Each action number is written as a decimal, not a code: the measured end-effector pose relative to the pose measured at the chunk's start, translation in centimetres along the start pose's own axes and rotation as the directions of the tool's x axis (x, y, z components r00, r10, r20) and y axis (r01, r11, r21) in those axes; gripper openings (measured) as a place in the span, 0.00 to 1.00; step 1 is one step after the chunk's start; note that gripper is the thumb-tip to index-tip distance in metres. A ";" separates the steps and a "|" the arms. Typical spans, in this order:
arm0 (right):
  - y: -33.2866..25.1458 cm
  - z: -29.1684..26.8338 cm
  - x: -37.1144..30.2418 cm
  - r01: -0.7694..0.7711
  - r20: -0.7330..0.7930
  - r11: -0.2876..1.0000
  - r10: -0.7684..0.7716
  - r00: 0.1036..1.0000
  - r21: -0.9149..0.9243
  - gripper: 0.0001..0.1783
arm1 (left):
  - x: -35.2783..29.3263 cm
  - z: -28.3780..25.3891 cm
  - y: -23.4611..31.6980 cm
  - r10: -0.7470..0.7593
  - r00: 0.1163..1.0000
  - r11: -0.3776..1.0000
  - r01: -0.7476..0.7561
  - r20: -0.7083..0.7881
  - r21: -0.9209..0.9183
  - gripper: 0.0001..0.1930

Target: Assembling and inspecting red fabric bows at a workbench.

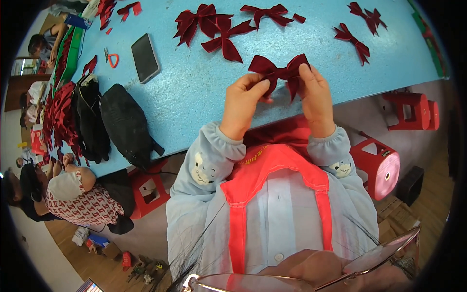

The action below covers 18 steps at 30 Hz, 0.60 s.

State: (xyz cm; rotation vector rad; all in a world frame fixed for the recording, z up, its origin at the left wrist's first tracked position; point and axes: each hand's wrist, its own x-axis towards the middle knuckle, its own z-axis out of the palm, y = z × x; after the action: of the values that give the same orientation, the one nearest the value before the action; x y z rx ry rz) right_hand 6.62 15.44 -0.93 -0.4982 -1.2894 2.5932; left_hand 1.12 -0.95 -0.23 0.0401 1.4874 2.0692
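A dark red velvet bow (278, 73) is held up between my two hands, just over the near edge of the blue table (194, 107). My left hand (244, 100) pinches its left loop and lower part, thumb in front. On the other side, my right hand (315, 97) grips the right loop between thumb and fingers. Beyond my hands lie several finished-looking bows, among them a cluster of bows (221, 31) and a single bow (268, 13). Farther right rest another bow (352, 43) and more bows (368, 17).
Left on the table are a phone (145, 58), small orange-handled snips (112, 59), black bags (127, 124) and a heap of red ribbon pieces (61, 114). Red stools (374, 168) stand by the table's near side. Other people sit along the left, one in a patterned top (87, 207).
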 end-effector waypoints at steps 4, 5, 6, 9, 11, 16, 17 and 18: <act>-0.3 -0.7 0.8 0.242 0.041 0.789 -0.266 0.963 -0.564 0.13 | 0.2 -0.9 1.4 -0.084 0.995 0.967 0.067 0.058 0.248 0.13; -0.6 -1.0 0.8 0.237 0.038 0.790 -0.262 0.964 -0.565 0.13 | 0.0 -1.3 1.2 -0.089 0.994 0.966 0.072 0.056 0.247 0.13; -0.9 -1.4 0.7 0.308 0.086 0.686 -0.338 0.937 -0.660 0.12 | -0.4 -1.8 0.8 0.108 0.993 0.878 -0.113 0.038 0.465 0.13; -1.4 -2.6 -0.2 0.409 0.202 0.436 -0.446 0.872 -0.802 0.12 | -2.5 -2.9 -0.8 0.449 0.883 0.471 -0.362 0.135 0.805 0.13; -1.0 -3.7 -1.3 0.490 0.315 0.281 -0.492 0.812 -0.825 0.13 | -3.7 -3.4 -1.8 0.500 0.832 0.372 -0.457 0.241 0.808 0.11; -0.2 -4.4 -2.6 0.558 0.503 -0.043 -0.494 0.709 -0.829 0.15 | -3.9 -2.8 -2.2 0.647 0.674 0.106 -0.544 0.358 0.832 0.10; -0.1 -4.0 -2.7 0.553 0.498 -0.041 -0.494 0.713 -0.832 0.15 | -3.5 -2.6 -2.3 0.642 0.677 0.108 -0.545 0.360 0.832 0.10; 0.0 -3.0 -2.6 0.531 0.518 -0.120 -0.478 0.709 -0.839 0.15 | -2.6 -2.4 -2.3 0.632 0.663 0.046 -0.548 0.401 0.835 0.09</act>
State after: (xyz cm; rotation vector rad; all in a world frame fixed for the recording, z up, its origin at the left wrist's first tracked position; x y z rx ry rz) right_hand 10.19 16.76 -2.09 0.0192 -2.4655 0.7116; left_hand 3.47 -3.80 -2.38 1.2831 2.8954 1.2739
